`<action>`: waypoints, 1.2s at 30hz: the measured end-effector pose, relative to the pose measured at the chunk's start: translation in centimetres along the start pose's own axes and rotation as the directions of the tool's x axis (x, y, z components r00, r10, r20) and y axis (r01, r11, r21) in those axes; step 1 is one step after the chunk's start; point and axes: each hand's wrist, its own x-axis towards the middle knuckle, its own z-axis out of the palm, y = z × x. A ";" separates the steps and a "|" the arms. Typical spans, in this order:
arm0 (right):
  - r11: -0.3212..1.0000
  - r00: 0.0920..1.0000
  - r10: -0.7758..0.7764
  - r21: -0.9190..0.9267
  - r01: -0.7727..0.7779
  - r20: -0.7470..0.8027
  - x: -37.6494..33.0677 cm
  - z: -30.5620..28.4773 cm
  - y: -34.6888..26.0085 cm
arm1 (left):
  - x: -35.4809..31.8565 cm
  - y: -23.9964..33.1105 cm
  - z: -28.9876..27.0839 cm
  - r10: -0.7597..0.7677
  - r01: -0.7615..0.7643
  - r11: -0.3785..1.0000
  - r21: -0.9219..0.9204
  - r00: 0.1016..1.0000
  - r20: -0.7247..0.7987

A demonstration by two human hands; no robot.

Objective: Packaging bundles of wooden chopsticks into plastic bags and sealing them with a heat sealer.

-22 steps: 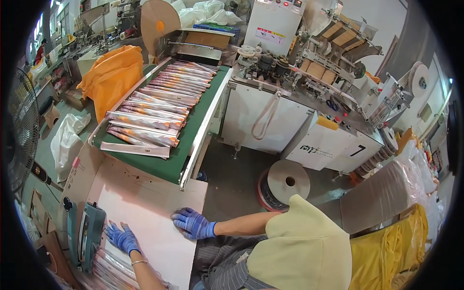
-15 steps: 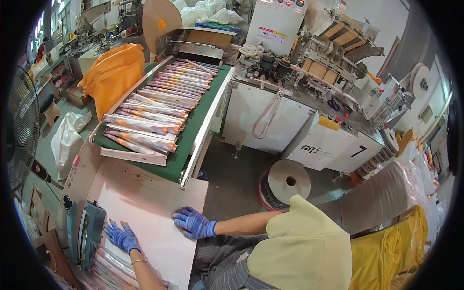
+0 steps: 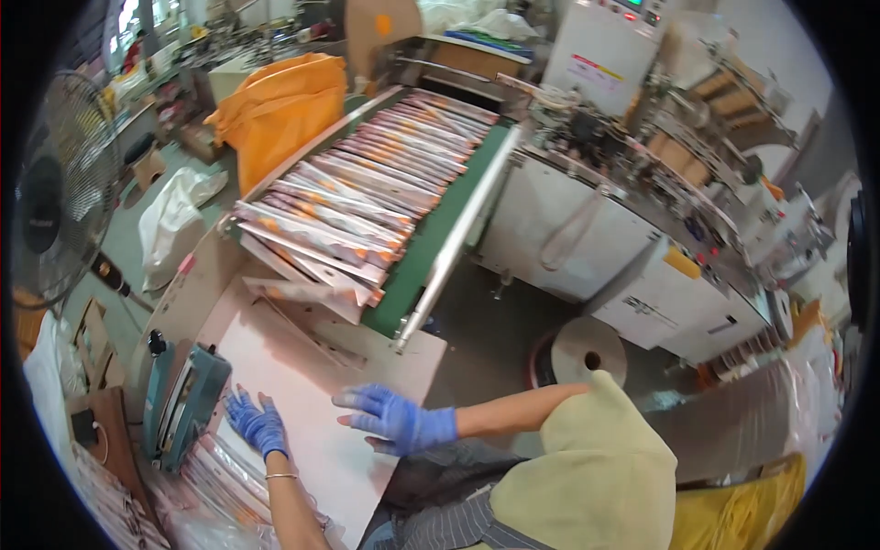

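Both my hands wear blue striped gloves. My left hand (image 3: 257,423) rests on the pale board (image 3: 302,412) with fingers spread and nothing in them, beside a teal sealer-like device (image 3: 191,403). My right hand (image 3: 396,419) is over the board's right part, fingers apart and empty. Below my left hand lies a row of slim packets (image 3: 225,481) in clear plastic. Ahead, long slim printed packets (image 3: 385,174) lie in a dense row on a green conveyor belt (image 3: 445,229). One packet (image 3: 307,295) juts past the belt's near end, and a slim packet (image 3: 310,335) slants down onto the board.
A black fan (image 3: 60,192) stands at the far left, near a white sack (image 3: 179,220) and an orange bag (image 3: 280,110). Right of the conveyor are a white machine (image 3: 559,229) and a large roll (image 3: 588,353) on the floor. Yellow plastic (image 3: 742,504) lies at lower right.
My right hand has lifted from the board with its fingers spreading. Packets have moved toward the belt's near end, and one now slants onto the board. The whole view has shifted.
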 end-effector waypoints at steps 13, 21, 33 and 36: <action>0.065 0.700 0.313 -0.721 -0.689 -0.641 10.4 -34.1 46.8 | -1.3 3.5 -0.6 0.132 -0.134 0.987 -0.094 0.991 -0.021; -0.086 0.308 0.731 -0.531 -0.843 -0.608 10.8 -34.9 50.6 | 0.2 10.1 -2.3 0.379 -0.370 0.907 -0.199 0.925 0.007; 0.750 0.874 0.485 -0.506 -0.426 -0.017 15.1 -17.1 25.1 | 3.0 8.9 4.0 -0.442 0.108 0.200 -0.974 0.897 0.009; 0.819 0.865 0.476 -0.438 -0.371 0.158 16.7 -11.7 17.2 | 5.6 8.1 4.4 -0.263 0.074 -0.425 -0.902 0.944 0.201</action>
